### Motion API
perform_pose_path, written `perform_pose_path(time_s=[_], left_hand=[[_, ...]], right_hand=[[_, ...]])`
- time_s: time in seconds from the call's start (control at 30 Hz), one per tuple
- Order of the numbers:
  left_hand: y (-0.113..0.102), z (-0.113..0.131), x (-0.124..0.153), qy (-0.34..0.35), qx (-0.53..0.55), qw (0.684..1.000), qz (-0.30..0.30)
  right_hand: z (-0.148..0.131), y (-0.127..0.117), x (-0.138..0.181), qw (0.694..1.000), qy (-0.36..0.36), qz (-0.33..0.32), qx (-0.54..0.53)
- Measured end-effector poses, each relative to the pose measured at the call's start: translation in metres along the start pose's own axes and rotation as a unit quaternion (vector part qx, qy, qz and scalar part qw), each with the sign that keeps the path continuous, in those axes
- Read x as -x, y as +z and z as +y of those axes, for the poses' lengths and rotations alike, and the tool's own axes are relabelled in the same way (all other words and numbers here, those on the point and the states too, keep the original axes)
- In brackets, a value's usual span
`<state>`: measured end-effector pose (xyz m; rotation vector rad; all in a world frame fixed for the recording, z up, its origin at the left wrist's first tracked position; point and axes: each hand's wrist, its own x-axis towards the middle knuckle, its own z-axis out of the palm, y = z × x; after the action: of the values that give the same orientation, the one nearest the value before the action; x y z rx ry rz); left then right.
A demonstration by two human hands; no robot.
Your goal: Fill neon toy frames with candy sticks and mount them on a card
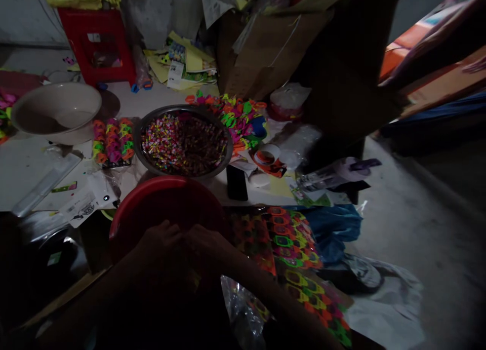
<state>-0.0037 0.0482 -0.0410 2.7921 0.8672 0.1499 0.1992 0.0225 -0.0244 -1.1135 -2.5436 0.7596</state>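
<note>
Bare left forearm (114, 281), bare right forearm (261, 284), both slender and tapering, clothing lost in shadow

Red basin (167, 189), bright red stool (91, 23), off-white bowl (78, 107)

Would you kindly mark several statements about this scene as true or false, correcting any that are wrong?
1. The left hand and right hand are close together at the red basin. True.
2. The black phone lies left of the red basin. False: the black phone lies to its right.
3. The metal bowl holds small multicoloured pieces. True.
4. The plastic stool is green. False: the plastic stool is red.
5. The cream basin stands left of the metal bowl. True.
</note>
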Motion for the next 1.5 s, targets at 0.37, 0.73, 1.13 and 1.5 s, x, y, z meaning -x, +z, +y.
perform_pose_path(time_s=[0.37, 0.73, 1.13, 1.5], left_hand=[[-0.062, -0.027, 0.016, -0.125, 0.095, 0.967, 0.201], [-0.008, -0.035, 0.006, -0.126, 0.188, 0.964, 0.144], [0.046, -0.006, -0.077, -0.208, 0.415, 0.886, 0.003], [0.053, 0.02, -0.097, -0.199, 0.291, 0.934, 0.059]], right_hand=[[0.092, -0.127, -0.012, 0.943, 0.151, 0.295, 0.042], [0.107, -0.106, -0.016, 0.786, 0.244, 0.401, -0.402], [0.069, -0.037, 0.027, 0.821, 0.301, 0.291, -0.387], [0.076, 0.002, 0.047, 0.823, 0.35, 0.29, -0.34]])
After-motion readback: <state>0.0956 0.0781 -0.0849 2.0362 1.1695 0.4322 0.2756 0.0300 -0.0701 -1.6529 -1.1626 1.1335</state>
